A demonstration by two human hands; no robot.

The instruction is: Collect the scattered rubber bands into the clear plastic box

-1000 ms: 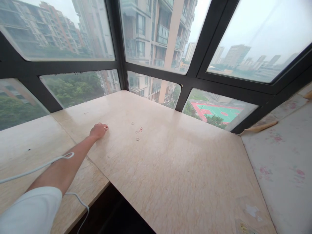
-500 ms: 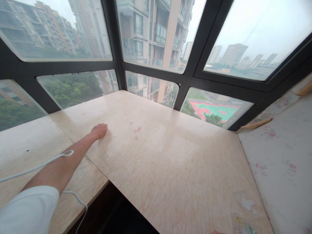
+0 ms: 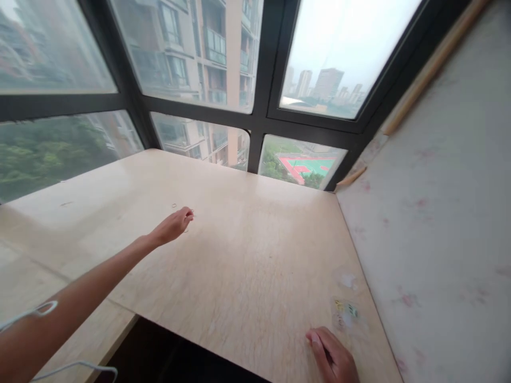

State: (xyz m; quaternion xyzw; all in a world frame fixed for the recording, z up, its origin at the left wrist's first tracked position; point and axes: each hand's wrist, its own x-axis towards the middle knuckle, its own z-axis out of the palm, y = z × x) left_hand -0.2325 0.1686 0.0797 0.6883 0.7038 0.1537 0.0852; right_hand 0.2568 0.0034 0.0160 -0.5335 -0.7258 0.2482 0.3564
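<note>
My left hand reaches far out over the beige marble table, its fingers drawn together at a few small rubber bands. One more band lies just beyond the hand. Motion blur hides whether a band sits in the fingers. My right hand rests on the table near its front edge, fingers stretched along the surface with nothing in them. A small clear plastic bag with coloured bits inside lies just beyond it.
Dark-framed windows close off the far side of the table. A pale flowered surface rises along the right. A white cable crosses my left forearm. A dark gap opens below the table's front edge.
The view has swung to the right. My left hand has lifted off the table and moved right to the rubber bands. My right hand has come into view at the bottom.
</note>
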